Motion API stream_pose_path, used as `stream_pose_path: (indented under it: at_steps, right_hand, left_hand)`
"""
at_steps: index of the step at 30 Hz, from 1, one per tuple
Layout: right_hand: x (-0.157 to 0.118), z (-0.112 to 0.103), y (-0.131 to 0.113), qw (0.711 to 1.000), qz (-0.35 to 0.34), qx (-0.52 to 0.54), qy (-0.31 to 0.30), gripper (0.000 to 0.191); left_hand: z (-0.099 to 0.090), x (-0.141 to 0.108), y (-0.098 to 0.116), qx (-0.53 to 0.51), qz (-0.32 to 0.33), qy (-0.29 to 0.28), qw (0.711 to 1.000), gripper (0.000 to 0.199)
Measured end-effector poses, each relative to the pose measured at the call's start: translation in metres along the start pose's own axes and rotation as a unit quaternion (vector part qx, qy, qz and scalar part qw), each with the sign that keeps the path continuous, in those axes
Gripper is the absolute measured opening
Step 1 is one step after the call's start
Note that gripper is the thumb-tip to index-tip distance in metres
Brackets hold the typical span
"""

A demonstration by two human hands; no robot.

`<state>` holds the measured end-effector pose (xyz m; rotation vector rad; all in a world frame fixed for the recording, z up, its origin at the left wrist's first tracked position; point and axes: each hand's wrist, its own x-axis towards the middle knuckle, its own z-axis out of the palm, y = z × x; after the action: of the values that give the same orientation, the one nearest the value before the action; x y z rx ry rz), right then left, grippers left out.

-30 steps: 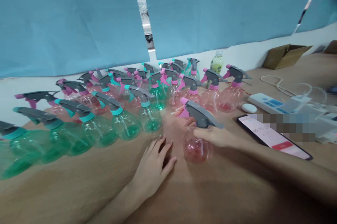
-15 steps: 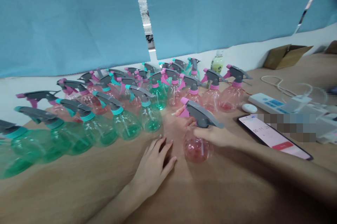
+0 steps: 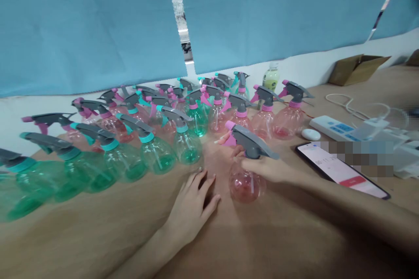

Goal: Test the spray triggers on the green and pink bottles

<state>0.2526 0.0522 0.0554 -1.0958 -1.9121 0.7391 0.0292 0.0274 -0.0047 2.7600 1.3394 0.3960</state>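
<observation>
A pink spray bottle point(image 3: 246, 185) with a grey and pink spray head stands upright on the brown table point(image 3: 203, 248). Round its neck are the fingers of my right hand point(image 3: 262, 165), partly hidden behind the spray head. My left hand point(image 3: 190, 204) lies on the table to the left of that bottle, fingers spread, holding nothing. Nearest to its fingertips is a green spray bottle point(image 3: 187, 148) with a turquoise collar, at the right end of a front row of green bottles point(image 3: 124, 163). More pink bottles point(image 3: 288, 122) stand behind.
To the right lie a phone point(image 3: 340, 170) showing a timer, a white oval object point(image 3: 310, 134), a power strip point(image 3: 334, 127) and white cables. Farther back are a drink bottle point(image 3: 271, 79) and an open cardboard box point(image 3: 355, 70). Blue cloth point(image 3: 131, 21) hangs behind.
</observation>
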Motion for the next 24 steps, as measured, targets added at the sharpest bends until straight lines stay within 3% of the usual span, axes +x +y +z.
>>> stream_pose_path:
  at_steps: [6,12,18,24]
  right_hand:
    - [-0.003,-0.004,-0.012,0.999,0.039,-0.019,0.023,0.022]
    - [-0.003,-0.004,-0.023,0.998,0.057,-0.022,0.031,0.025]
    - [-0.003,-0.002,-0.016,0.999,0.017,0.03,0.033,0.024]
    - [-0.002,-0.006,-0.024,0.998,0.055,-0.014,0.031,0.03]
  left_hand:
    - [0.001,0.0,0.0,0.002,-0.001,-0.001,1.0,0.039]
    - [0.001,0.0,0.0,-0.004,0.001,0.004,1.0,0.038]
    - [0.0,0.0,0.0,-0.004,0.001,0.003,1.0,0.038]
    - [0.0,-0.001,0.0,0.0,0.0,-0.001,1.0,0.038]
